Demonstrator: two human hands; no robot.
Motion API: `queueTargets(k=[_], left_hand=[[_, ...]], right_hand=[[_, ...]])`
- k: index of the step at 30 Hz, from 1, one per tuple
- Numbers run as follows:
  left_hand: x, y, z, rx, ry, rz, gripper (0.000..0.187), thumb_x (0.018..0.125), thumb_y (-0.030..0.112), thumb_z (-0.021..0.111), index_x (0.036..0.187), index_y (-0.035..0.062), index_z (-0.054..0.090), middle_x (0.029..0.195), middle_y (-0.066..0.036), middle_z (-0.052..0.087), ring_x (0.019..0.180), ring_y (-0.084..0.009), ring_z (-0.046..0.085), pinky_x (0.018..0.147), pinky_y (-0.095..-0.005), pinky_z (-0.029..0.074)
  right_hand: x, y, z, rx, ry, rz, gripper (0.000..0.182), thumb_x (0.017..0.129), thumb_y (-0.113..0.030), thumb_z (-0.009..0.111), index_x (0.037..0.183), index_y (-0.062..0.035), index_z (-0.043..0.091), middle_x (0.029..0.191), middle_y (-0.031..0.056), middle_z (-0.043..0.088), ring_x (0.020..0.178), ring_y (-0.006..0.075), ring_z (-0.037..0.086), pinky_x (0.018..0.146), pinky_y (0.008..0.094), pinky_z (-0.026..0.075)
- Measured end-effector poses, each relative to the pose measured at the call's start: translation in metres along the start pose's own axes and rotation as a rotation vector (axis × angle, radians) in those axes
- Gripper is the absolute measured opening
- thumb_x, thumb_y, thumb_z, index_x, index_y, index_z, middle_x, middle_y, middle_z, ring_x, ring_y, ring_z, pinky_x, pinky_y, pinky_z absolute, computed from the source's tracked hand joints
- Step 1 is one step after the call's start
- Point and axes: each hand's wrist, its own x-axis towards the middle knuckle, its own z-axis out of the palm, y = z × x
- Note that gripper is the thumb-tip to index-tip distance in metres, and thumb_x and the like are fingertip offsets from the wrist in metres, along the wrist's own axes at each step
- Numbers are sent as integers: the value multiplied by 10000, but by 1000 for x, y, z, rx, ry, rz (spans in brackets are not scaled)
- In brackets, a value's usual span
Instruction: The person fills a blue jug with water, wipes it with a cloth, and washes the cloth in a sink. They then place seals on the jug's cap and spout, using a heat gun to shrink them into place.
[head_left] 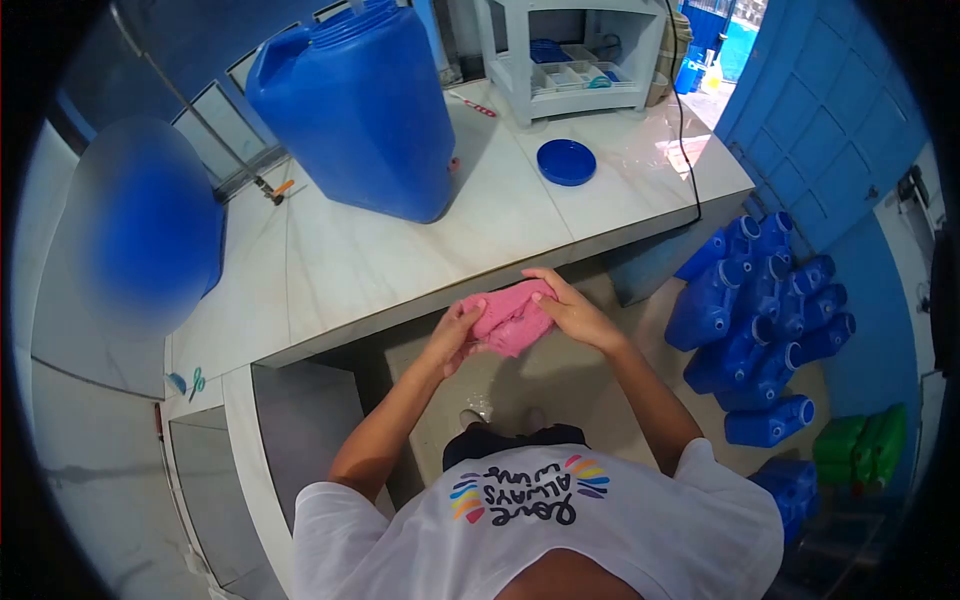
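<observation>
A crumpled pink cloth (512, 318) is held between both hands just off the front edge of the white counter (330, 275). My left hand (455, 335) grips the cloth's left side. Over its right side my right hand (568, 308) curls, with the fingers on top. The cloth hangs at about chest height above the tiled floor.
A large blue jerrycan (355, 105) stands on the counter, with a blue lid (566, 162) to its right and a white rack (575, 55) behind. Several blue jugs (760, 320) lie stacked on the floor at right beside green ones (862, 445). A black cable (686, 130) runs over the counter.
</observation>
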Motion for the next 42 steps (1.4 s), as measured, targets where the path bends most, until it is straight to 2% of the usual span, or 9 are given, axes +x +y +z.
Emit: queueTargets(k=[11,14,19,24,27,33,35,39,42], left_hand=[[-29,126,3,-85,41,335,239,928,189,495,1135,94,425,1021,-65,547,881,-154,588,730,-308,524],[-54,164,1,87,-90,333,267,919,214,519,1138,83,438,1001,-57,540,899,-135,565,748,-270,496],[-103,218,-49,415,-60,449,297,894,223,555,1137,73,473,1073,-55,531,971,-149,539,851,-287,455],[-102,169,-162,-531,-75,957,595,854,351,600,1318,58,370,1356,-142,402,1224,-264,418,1036,-375,329],[-96,96,-181,-893,-83,766,718,903,463,469,1414,41,191,1440,-127,283,1306,-273,312,1077,-400,269],[-143,103,-211,-330,460,408,405,837,196,628,1157,-36,537,1078,-93,626,1022,-192,577,995,-352,362],[-155,123,-206,-69,739,532,341,834,216,641,1079,-17,594,1009,-82,640,956,-168,574,940,-314,372],[-143,152,-253,350,1327,926,341,844,238,644,1063,-21,619,963,-36,629,869,-133,543,864,-267,378],[-148,165,-264,204,1016,1055,316,855,222,629,1053,-25,633,912,-24,629,822,-106,529,803,-236,393]], right_hand=[[25,-54,-4,-556,-150,-45,604,774,-196,684,1281,-54,388,1157,141,507,996,188,487,893,306,401],[81,-50,36,-476,-147,-460,875,738,-350,727,1397,-51,235,1265,178,422,1189,286,422,1033,361,307],[151,-75,97,-97,-374,-329,638,780,-348,695,1264,-21,439,1204,139,461,1153,220,440,1002,334,330],[212,-128,169,113,-492,-330,340,820,-292,666,978,5,614,859,29,564,799,85,480,717,246,397],[251,-126,195,23,-423,-320,290,829,-259,659,905,19,631,751,-9,560,673,58,457,597,229,383],[271,-122,221,40,-345,9,291,816,-241,672,798,48,638,744,21,593,693,81,516,615,258,427],[299,-95,244,-229,130,-682,327,825,-318,649,783,7,659,627,-7,522,624,81,486,564,265,391],[336,-119,268,181,-446,-138,272,875,-284,598,938,-20,611,873,31,621,845,114,536,784,253,389],[345,-124,281,287,-458,-241,247,868,-249,606,953,-18,613,876,22,616,849,101,528,777,248,389]])
